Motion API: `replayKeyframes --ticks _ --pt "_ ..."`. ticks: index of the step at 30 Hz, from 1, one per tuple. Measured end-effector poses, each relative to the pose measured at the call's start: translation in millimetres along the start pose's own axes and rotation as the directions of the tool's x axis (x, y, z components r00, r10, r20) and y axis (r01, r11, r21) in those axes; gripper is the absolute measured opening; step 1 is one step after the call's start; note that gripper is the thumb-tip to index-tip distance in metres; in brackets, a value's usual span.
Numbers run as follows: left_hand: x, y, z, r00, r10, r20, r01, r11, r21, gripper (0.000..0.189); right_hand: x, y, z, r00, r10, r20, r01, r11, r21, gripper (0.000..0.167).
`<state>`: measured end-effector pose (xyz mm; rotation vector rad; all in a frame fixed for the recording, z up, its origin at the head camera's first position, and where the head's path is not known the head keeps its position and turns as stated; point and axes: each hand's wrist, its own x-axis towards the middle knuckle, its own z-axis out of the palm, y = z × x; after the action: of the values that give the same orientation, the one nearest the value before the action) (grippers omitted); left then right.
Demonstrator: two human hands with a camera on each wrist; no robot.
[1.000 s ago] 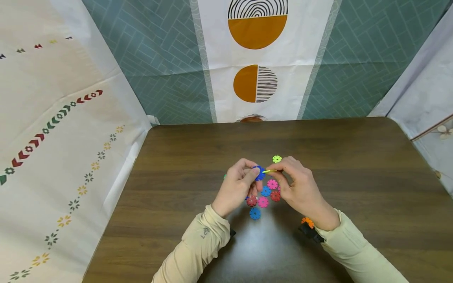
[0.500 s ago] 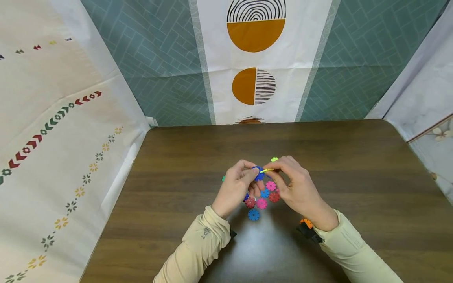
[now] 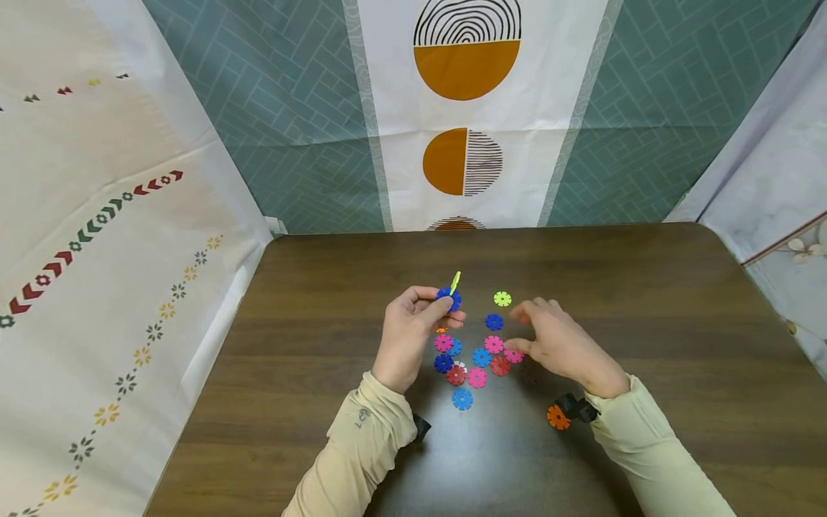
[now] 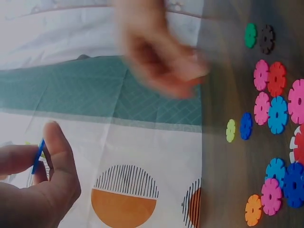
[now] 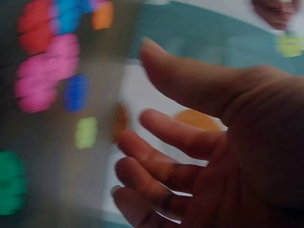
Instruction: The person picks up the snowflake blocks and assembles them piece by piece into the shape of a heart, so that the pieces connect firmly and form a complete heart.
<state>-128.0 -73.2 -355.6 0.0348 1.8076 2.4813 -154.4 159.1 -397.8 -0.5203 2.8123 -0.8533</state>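
My left hand (image 3: 407,330) pinches a blue notched plastic disc (image 3: 455,304) between thumb and fingers, raised above the table. A yellow-green notched disc (image 3: 456,281) stands edge-on from its upper rim, slotted into it. In the left wrist view the same blue disc (image 4: 37,159) appears as a thin edge. To the right, my right hand (image 3: 565,348) hovers with spread, loosely bent fingers and holds nothing; the right wrist view shows its bare palm (image 5: 256,156). Nearest to it lie a pink disc (image 3: 513,356) and a loose blue disc (image 3: 494,322).
More notched discs lie on the brown table (image 3: 323,402): a yellow-green disc (image 3: 502,299), a red disc (image 3: 500,366), a light blue disc (image 3: 461,399), several others. An orange disc (image 3: 558,417) sits by the right wrist. Left wrist view adds a green disc (image 4: 251,35).
The right hand has let go of the yellow-green disc and drawn away to the right. The left hand has moved a little left with the joined discs, and the yellow-green one now points upward.
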Motion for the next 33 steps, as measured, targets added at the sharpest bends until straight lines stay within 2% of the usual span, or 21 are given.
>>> replayKeyframes --ticks 2,5,8,13,19,22,25,28,33 --pt "1.1 -0.1 -2.2 1.0 -0.008 0.006 0.008 1.0 -0.029 0.019 2.5 12.8 6.8 0.994 0.044 0.098 -0.037 0.996 -0.08 0.048" --pt "1.4 0.2 -5.4 1.0 -0.009 0.013 0.01 0.996 -0.085 0.017 4.3 24.7 16.3 0.988 0.047 0.149 -0.028 0.992 -0.125 0.045" --pt "1.6 -0.5 -8.2 1.0 -0.009 0.003 0.009 0.992 -0.123 0.015 4.7 28.9 20.4 0.987 0.042 0.152 -0.024 0.993 -0.118 0.042" --pt "2.0 -2.8 -10.9 1.0 -0.019 -0.02 0.017 0.993 -0.118 0.014 8.1 32.1 24.0 0.988 0.032 0.151 -0.015 0.994 -0.109 0.036" --pt "0.7 -2.2 -10.2 1.0 0.012 0.01 -0.011 0.997 -0.074 0.014 11.3 35.4 27.7 0.991 -0.014 0.134 0.031 0.991 -0.127 0.029" --pt "-0.4 -2.8 -8.6 1.0 0.018 0.024 -0.016 0.997 -0.072 0.014 11.8 36.3 28.1 0.99 -0.004 0.141 0.017 0.996 -0.088 0.027" --pt "-1.9 -2.3 -7.0 0.999 0.018 0.032 -0.016 0.997 -0.077 0.015 12.9 36.3 27.4 0.988 0.011 0.155 -0.01 1.0 -0.003 0.027" --pt "-2.8 -1.8 -6.0 0.999 0.016 0.042 -0.013 0.998 -0.066 0.016 13.7 35.5 25.4 0.99 0.0 0.138 -0.011 0.997 0.078 0.024" --pt "-5.1 -0.9 -4.5 0.999 0.006 0.044 -0.005 1.0 -0.014 0.017 13.0 26.2 18.8 0.999 -0.043 -0.018 0.046 0.978 0.204 0.012"
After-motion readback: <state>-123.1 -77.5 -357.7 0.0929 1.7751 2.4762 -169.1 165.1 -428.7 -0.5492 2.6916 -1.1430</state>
